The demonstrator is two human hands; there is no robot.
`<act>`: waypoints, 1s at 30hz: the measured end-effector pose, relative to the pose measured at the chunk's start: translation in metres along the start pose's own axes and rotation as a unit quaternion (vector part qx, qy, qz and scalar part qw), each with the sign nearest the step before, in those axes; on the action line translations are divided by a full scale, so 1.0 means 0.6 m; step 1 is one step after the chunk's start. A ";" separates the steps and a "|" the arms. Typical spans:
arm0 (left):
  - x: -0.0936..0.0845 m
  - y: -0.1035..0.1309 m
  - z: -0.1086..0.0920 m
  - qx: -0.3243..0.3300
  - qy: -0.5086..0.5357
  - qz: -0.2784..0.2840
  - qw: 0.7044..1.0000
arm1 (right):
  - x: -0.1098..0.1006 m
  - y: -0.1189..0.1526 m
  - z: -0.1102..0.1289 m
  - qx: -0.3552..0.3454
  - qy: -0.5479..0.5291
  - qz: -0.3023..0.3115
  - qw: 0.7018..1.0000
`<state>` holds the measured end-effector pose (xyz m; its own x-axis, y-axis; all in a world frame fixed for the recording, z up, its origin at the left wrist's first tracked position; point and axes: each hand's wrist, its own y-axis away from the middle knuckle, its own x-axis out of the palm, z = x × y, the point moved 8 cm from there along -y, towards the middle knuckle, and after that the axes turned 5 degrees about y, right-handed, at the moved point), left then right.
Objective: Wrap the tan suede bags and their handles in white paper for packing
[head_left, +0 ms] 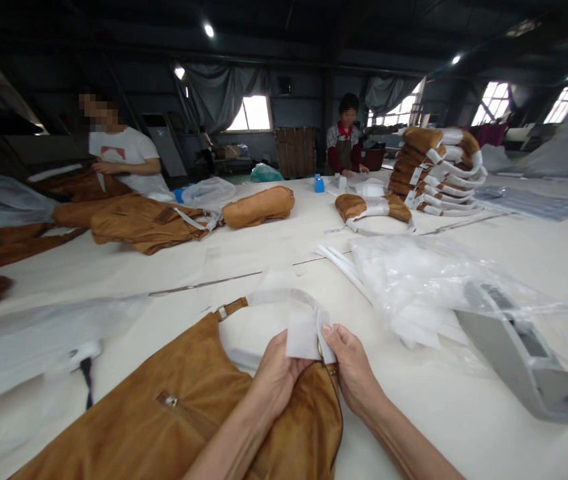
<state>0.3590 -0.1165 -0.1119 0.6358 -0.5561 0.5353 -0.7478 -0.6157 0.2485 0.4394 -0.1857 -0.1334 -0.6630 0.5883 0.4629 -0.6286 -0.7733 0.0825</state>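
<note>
A tan handbag (164,380) with a small zip on its front lies before me on the white table. Its strap (309,300) arches up behind the opening and is covered in white wrapping over most of its length. My left hand (281,373) pinches a small white sheet (301,335) against the right end of the strap. My right hand (351,363) grips the wrapped strap there, thumb on top, just above the metal fitting. Part of the left fingers is hidden behind the sheet.
Clear plastic bags (414,273) and a grey tape dispenser (519,353) lie at right. A stack of wrapped tan bags (434,170) stands farther back, with more tan bags (149,220) at left. Two people (124,153) work across the table (244,257).
</note>
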 end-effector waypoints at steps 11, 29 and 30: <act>0.003 0.016 0.005 0.099 -0.185 -0.072 0.975 | -0.003 0.003 0.007 -0.044 0.113 -0.047 0.992; 0.018 0.008 0.016 0.136 -0.103 -0.076 0.982 | -0.004 0.013 0.023 -0.119 0.266 -0.091 0.952; 0.016 0.006 0.018 0.137 -0.104 -0.077 0.982 | -0.003 0.014 0.025 -0.121 0.269 -0.083 0.952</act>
<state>0.3646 -0.1303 -0.1146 0.7839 -0.5294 0.3244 -0.5783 -0.8127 0.0712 0.4412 -0.1970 -0.1203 -0.6169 0.7845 -0.0627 -0.7756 -0.6196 -0.1209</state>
